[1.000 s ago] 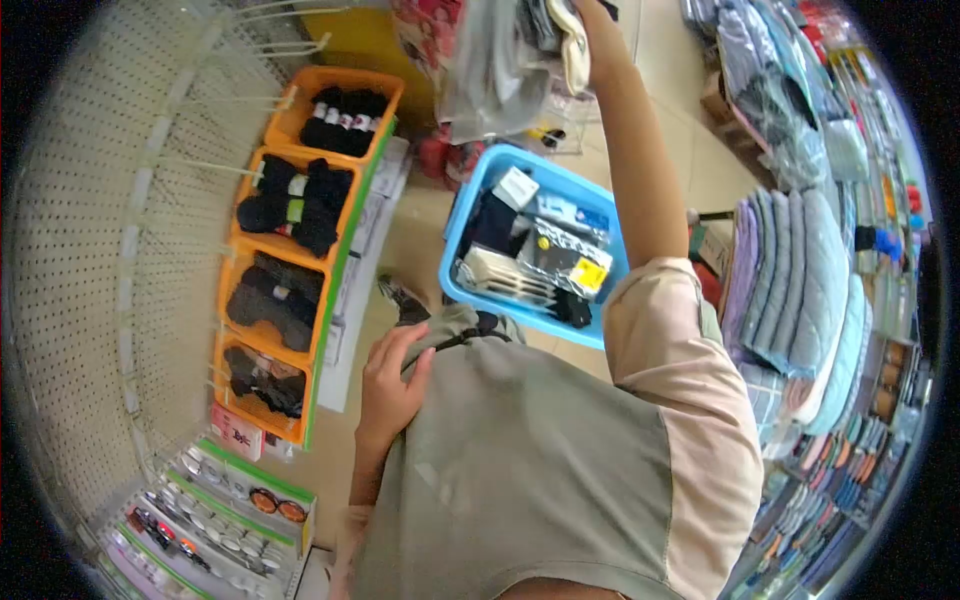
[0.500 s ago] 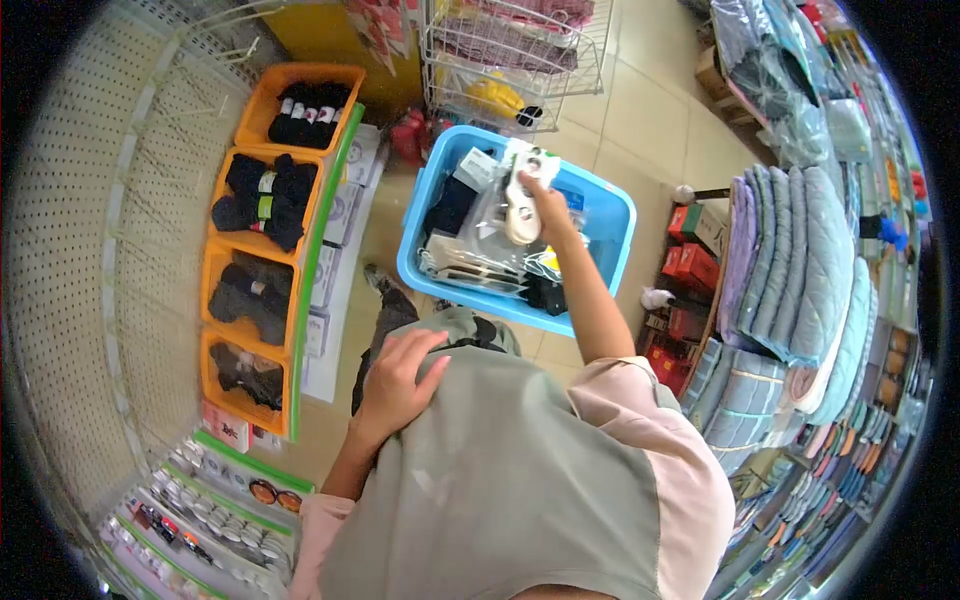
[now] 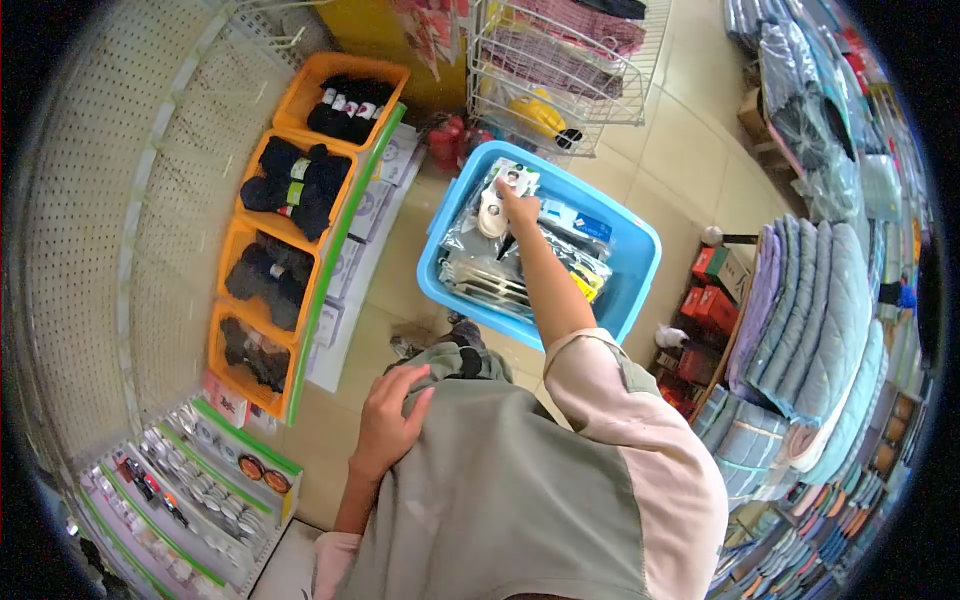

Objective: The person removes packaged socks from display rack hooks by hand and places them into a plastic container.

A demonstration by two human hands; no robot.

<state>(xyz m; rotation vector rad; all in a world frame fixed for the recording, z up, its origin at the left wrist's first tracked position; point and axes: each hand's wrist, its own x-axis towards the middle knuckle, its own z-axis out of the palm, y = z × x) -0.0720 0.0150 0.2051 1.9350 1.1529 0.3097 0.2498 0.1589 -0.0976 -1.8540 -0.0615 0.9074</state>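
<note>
My right hand (image 3: 520,207) reaches into a blue plastic tub (image 3: 432,288) on the floor. Its fingers close on a clear packet with cream, insole-shaped pieces (image 3: 491,215), near the tub's far left side. Under and beside it lie more clear packets (image 3: 462,238), a stack of flat cream-edged packs (image 3: 485,283), a blue-and-white pack (image 3: 590,228) and a yellow-labelled pack (image 3: 588,284). On my bent knee rests my left hand (image 3: 392,415), fingers stretched and holding nothing.
Orange bins (image 3: 222,300) of dark socks (image 3: 292,185) line a green-edged shelf at left. A white wire rack (image 3: 560,130) stands beyond the tub. Folded quilts (image 3: 800,300) and red boxes (image 3: 712,305) are at right. A pegboard wall (image 3: 70,180) rises at far left.
My right hand has moved left and lower in the tub with the packet, which now lies over the left-hand contents. The view has shifted slightly. My left hand stays on the knee.
</note>
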